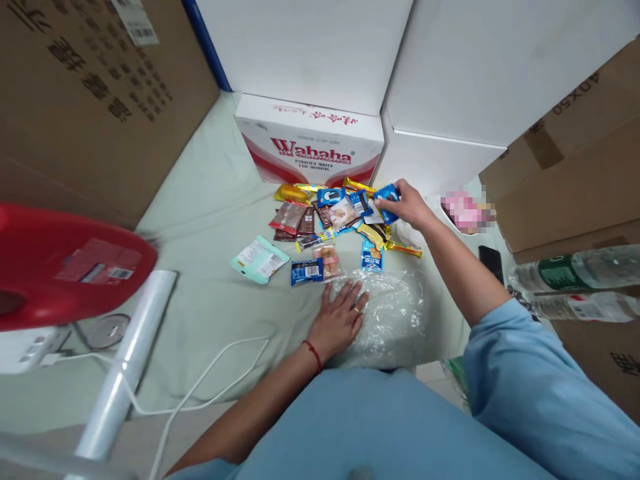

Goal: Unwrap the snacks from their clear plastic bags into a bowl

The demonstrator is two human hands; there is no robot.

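Note:
My right hand point(407, 203) pinches a blue snack packet point(387, 200) at the right side of a heap of wrapped snacks. My left hand point(340, 313) lies flat with fingers spread, partly on a clear plastic bag point(395, 313). In the heap are a brown-and-cream packet point(344, 215), a red clear-windowed packet point(289, 217) and several yellow and blue wrappers. Closer to my left hand lie a dark blue packet point(307, 271) and a pink packet point(327, 259). A mint green pouch point(260, 259) rests apart on the left.
Behind the snacks stands a white and red Wahaha carton point(310, 147). Cardboard boxes point(100, 133) flank both sides. At left are a red plastic object point(75, 267), a silvery roll point(130, 360) and a white cable point(200, 400). Plastic bottles point(580, 267) and a black phone point(491, 263) lie at right.

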